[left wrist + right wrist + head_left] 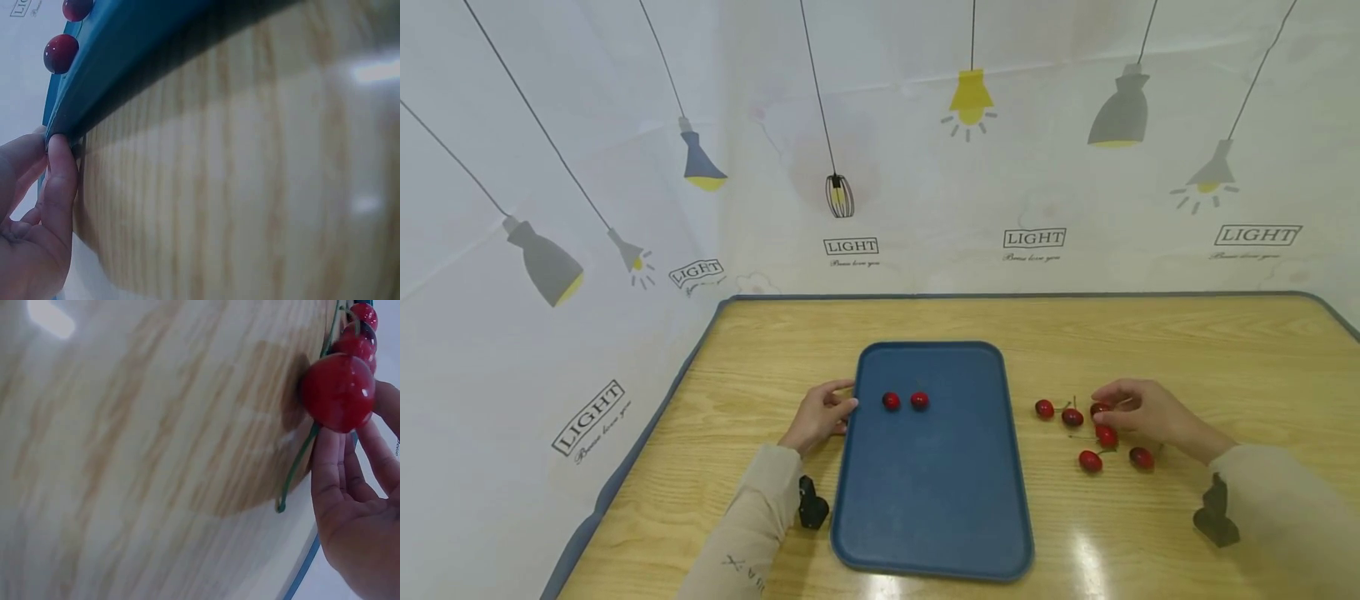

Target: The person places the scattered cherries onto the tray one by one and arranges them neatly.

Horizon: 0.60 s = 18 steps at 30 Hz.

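Observation:
A blue tray (934, 500) lies on the wooden table, and two red cherries (920, 402) sit side by side toward its far left. My left hand (822, 417) pinches the tray's left rim between thumb and fingers; the left wrist view shows the thumb right at that rim. To the right of the tray my right hand (1142, 410) has thumb and forefinger around a dark red cherry (1099, 409). Several more stemmed cherries (1090, 461) lie about that hand. In the right wrist view a near cherry (339, 392) with a green stem hides the fingertips.
Behind the table hangs a pale curtain (917, 150) printed with lamps, which also runs along the left side. A dark blue edge (1000, 295) borders the table (790, 325). Black wrist devices (812, 504) sit by both sleeves.

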Motion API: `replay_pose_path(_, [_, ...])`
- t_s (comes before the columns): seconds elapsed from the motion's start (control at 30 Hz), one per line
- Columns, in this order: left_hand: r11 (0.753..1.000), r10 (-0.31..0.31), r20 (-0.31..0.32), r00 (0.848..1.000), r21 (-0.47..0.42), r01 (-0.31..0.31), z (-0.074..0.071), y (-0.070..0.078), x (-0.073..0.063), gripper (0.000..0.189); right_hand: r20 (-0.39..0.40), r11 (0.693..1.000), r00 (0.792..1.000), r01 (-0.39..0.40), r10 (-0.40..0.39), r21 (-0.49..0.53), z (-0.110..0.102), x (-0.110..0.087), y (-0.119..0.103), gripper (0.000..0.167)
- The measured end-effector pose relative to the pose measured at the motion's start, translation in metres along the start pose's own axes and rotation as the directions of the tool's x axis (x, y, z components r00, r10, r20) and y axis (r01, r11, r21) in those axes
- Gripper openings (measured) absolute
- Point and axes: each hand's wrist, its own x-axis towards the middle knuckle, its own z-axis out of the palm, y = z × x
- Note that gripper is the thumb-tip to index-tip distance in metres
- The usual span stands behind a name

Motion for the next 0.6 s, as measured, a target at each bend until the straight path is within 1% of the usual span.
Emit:
replay_pose_path(0.1, [1.0, -0.005, -0.013, 1.0, 0.005, 0.005, 0.0005, -0.009, 0.0069, 0.041, 0.013, 1.0, 1.0, -0.009, 0.009, -0.014, 0.0006, -0.0001, -0.0008, 0.039])
replay_pose_path(0.2, [1.0, -0.011, -0.023, 1.0, 0.012, 0.011, 0.0011, -0.0128, 0.0102, 0.04, 0.019, 0.999, 0.999, -0.027, 0.028, -0.03, 0.0015, -0.0005, -0.001, 0.041])
replay_pose_path(0.3, [1.0, -0.01, -0.026, 1.0, 0.015, 0.01, 0.0014, -0.0133, 0.0109, 0.04, 0.017, 0.997, 0.999, -0.049, 0.05, -0.051, 0.0023, -0.0013, -0.0011, 0.041])
replay_pose_path(0.43, [1.0, -0.008, -0.027, 1.0, 0.016, 0.008, 0.0017, -0.0123, 0.0097, 0.039, 0.015, 0.996, 0.999, -0.047, 0.048, -0.07, 0.0026, -0.0025, -0.001, 0.041])
replay_pose_path(0.6, [1.0, -0.011, -0.027, 1.0, 0.012, 0.012, 0.0022, -0.0112, 0.0089, 0.04, 0.029, 0.996, 0.999, -0.035, 0.037, -0.077, 0.0028, -0.0034, -0.0008, 0.036])
